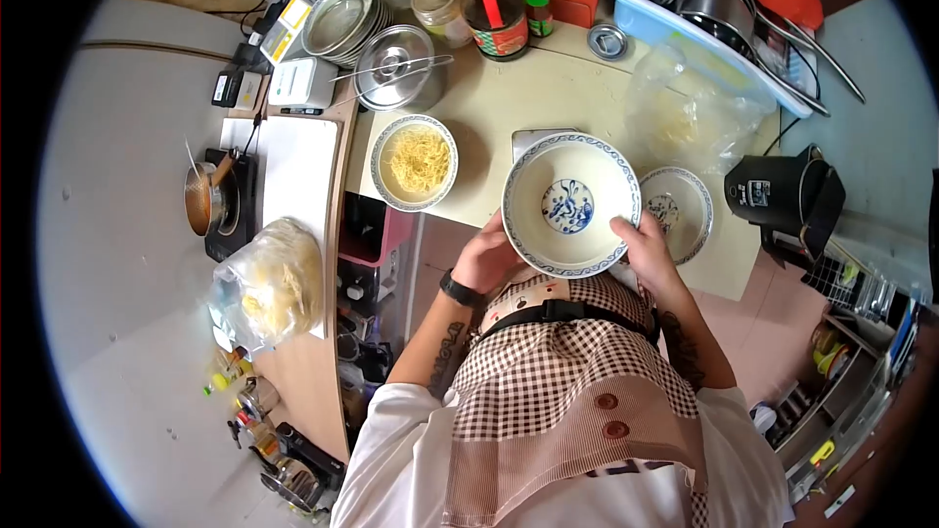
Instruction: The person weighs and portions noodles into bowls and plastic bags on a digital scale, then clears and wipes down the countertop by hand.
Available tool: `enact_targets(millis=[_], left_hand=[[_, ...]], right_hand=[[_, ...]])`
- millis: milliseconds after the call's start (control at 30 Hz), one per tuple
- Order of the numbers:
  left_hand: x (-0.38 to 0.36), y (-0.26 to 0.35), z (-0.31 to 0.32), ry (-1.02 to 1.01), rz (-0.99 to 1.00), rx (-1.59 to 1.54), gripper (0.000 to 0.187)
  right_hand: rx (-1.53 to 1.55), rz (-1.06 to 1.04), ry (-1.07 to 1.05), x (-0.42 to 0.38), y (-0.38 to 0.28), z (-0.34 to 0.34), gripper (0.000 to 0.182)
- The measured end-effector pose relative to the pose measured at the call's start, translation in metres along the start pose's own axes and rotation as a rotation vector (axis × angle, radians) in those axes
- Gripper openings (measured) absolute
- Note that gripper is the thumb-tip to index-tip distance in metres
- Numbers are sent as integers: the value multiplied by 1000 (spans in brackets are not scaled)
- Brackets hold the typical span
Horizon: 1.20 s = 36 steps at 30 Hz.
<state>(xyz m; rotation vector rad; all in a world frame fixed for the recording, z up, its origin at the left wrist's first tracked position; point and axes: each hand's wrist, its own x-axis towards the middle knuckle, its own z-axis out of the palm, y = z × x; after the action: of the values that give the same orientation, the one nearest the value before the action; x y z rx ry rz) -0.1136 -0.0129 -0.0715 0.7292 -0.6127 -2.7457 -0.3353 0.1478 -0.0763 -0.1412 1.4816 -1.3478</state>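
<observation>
Between my two hands is a white bowl (533, 235) with a blue flower pattern inside and a blue patterned rim, held up in front of my apron. My left hand (486, 256) supports its lower left side, with the fingers partly hidden beneath. My right hand (646, 246) grips the right rim, the thumb over the edge. Nothing lies inside this bowl. Just right of it, partly covered, a similar bowl (693, 210) stands on the table. To the left, another patterned bowl (380, 171) contains yellow noodles (421, 158).
A lidded steel pot (396, 68), stacked bowls (342, 24) and sauce bottles (494, 10) line the back. A clear plastic bag (699, 103) and a black jug (782, 191) are on the right. At left are a bag of noodles (269, 284) and a small pan (205, 200).
</observation>
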Motion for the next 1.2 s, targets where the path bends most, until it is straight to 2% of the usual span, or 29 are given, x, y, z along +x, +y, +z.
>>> enact_targets(millis=[67,100,167,267,300,333,367,400,500,533,567,633,667,767,867,1000,1100,1200], left_hand=[[-10,2,-2,4,28,-72,75],[-15,2,-2,152,30,131,70],[-19,-1,-12,275,59,149,63],[-20,26,-6,324,242,30,54],[-18,46,7,440,343,76,51],[-11,55,-25,460,350,-52,49],[-11,90,4,540,354,-55,45],[0,114,-17,544,447,65,40],[42,210,-29,507,604,187,31],[57,245,-36,546,605,288,26],[79,273,-24,576,696,339,25],[115,324,-7,597,624,458,27],[139,339,-5,623,689,447,29],[200,377,-10,652,675,456,32],[242,385,-4,689,650,428,32],[293,414,-52,720,598,477,26],[312,425,-71,731,554,509,26],[311,429,-67,853,555,663,27]], right_hand=[[-100,-21,-58,2,-5,6,29],[-136,-23,-68,3,-1,9,31],[-240,35,-78,-4,-12,20,36],[56,7,-295,-8,-19,9,37],[-44,-73,-232,-11,-19,4,39],[-15,-106,-212,-13,-18,-5,38],[-33,-118,-160,-14,-14,-18,36],[-51,-136,-109,-16,-11,-28,35],[-41,-130,70,-35,-11,-47,30],[-46,-135,122,-42,-6,-56,30],[-64,-143,156,-49,-3,-63,30],[-98,-158,229,-64,6,-77,30],[-71,-162,275,-73,11,-84,31],[-5,-169,397,-97,26,-101,33],[28,-137,486,-120,36,-113,36],[66,-81,569,-134,55,-126,39],[75,-44,604,-137,62,-133,39],[52,-22,610,-131,66,-138,37]])
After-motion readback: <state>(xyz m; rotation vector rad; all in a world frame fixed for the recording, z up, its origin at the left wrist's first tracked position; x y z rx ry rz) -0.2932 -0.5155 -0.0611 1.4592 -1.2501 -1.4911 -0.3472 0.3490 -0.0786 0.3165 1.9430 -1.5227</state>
